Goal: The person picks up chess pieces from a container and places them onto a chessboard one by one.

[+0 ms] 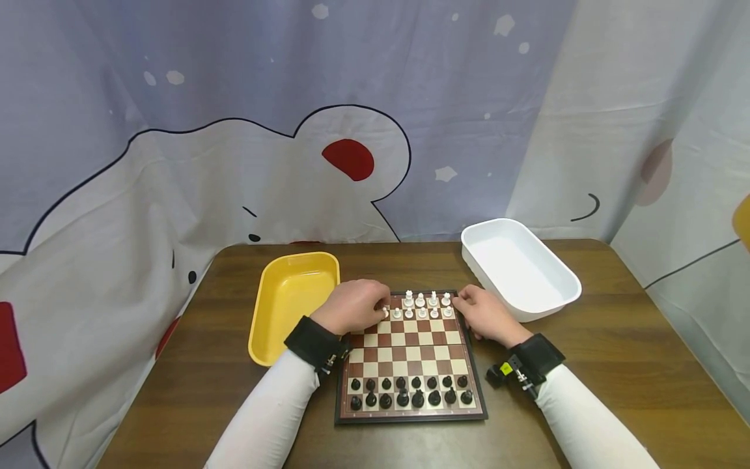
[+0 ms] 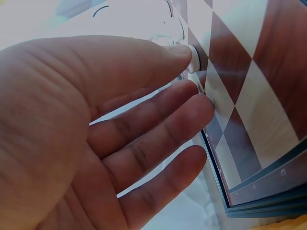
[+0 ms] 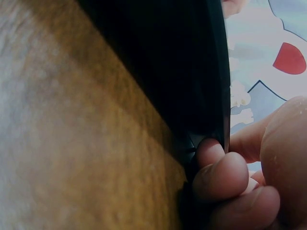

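A chessboard lies on the table with black pieces in two rows near me and white pieces in two rows at the far side. My left hand is over the far left corner squares. Its thumb and a mostly hidden index finger pinch a small white chess piece, while its other fingers extend loosely. At the far right corner, my right hand grips the board's edge. Its curled fingers lie against the dark side of the board. Some white pieces are hidden behind the left hand.
Left of the board stands a yellow tray, close to my left forearm. A white tray is behind and right of my right hand. The wooden table reaches back to a patterned curtain. Black bands with small devices circle both wrists.
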`<state>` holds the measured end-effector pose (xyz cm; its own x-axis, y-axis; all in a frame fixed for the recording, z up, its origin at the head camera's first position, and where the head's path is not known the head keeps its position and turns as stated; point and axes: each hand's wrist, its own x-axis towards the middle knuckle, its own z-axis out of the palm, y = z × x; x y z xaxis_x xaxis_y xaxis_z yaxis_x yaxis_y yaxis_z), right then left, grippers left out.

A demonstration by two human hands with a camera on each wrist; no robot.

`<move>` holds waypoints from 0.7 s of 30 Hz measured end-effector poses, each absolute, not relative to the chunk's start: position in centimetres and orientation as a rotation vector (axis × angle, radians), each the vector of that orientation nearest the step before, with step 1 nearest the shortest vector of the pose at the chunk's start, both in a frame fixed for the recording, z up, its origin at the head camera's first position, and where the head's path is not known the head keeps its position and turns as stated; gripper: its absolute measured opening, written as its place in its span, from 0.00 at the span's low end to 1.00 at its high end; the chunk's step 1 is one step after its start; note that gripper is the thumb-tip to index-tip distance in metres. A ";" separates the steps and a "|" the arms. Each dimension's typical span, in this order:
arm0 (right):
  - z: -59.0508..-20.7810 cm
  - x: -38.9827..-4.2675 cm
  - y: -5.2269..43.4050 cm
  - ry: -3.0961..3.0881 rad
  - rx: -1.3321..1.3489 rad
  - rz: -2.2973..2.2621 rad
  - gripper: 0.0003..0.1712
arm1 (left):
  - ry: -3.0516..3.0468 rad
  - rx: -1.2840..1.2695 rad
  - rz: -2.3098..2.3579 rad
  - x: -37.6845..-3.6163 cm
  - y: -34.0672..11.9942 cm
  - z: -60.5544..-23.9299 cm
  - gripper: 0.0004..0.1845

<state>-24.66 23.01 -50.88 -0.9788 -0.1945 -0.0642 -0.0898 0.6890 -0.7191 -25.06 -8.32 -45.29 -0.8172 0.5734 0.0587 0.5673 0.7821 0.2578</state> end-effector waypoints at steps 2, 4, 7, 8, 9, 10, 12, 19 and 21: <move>-50.9 -24.6 23.0 2.758 -0.234 -1.167 0.17 | 2.945 0.943 0.411 -25.1 -8.4 -45.3 0.06; -50.9 -24.6 23.0 2.753 -0.234 -1.171 0.17 | 2.942 0.949 0.410 -25.1 -8.6 -45.2 0.07; -50.8 -24.7 22.9 2.752 -0.233 -1.177 0.17 | 2.941 0.954 0.411 -25.1 -8.8 -45.0 0.08; -50.8 -24.7 22.9 2.752 -0.233 -1.178 0.17 | 2.944 0.954 0.413 -25.1 -8.9 -44.9 0.08; -50.8 -24.7 22.9 2.752 -0.233 -1.179 0.17 | 2.947 0.951 0.417 -25.0 -9.0 -44.7 0.08; -50.8 -24.7 22.9 2.752 -0.234 -1.179 0.16 | 2.953 0.947 0.421 -25.0 -9.1 -44.6 0.08; -50.8 -24.8 22.9 2.752 -0.236 -1.179 0.16 | 2.967 0.936 0.430 -25.0 -9.4 -44.2 0.08; -50.8 -24.8 22.9 2.754 -0.226 -1.170 0.16 | 2.985 0.936 0.515 -25.0 -10.4 -43.1 0.09; -50.8 -24.8 22.9 2.755 -0.223 -1.171 0.16 | 2.984 0.942 0.543 -25.0 -10.7 -42.8 0.11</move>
<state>-24.76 22.88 -50.79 -0.9793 -0.1899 -0.0705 -0.0811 0.6864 -0.7227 -25.00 -10.75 -42.81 -0.8237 0.5512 0.1335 0.5629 0.7659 0.3108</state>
